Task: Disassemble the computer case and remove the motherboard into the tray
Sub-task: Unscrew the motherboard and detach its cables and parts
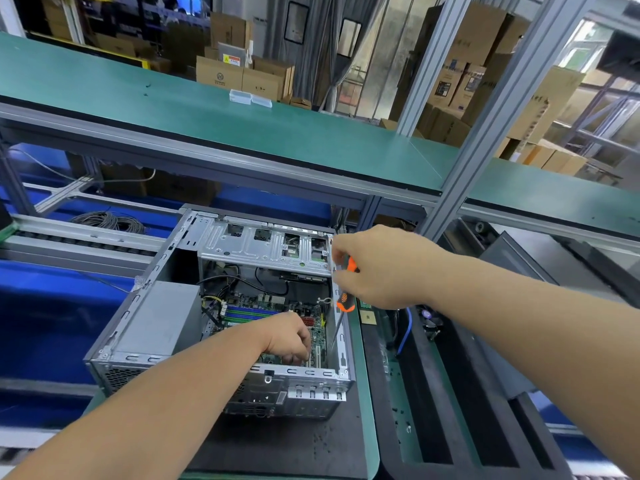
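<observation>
Your right hand (381,271) grips the one screwdriver (344,299), shaft angled down into the single open computer case (221,306); your left hand (289,337) rests curled on the one motherboard (263,301), seated on the case floor (whether it pinches anything, cannot tell). Judged light, stiff, fragile: lift it by bare edges into the black tray (433,393) just beside.

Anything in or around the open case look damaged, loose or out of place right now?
Nothing stands out. The computer case lies on its side, open, with the motherboard still inside. The right hand grips the screwdriver, shaft pointing down into the case; the left hand reaches onto the board.
</observation>
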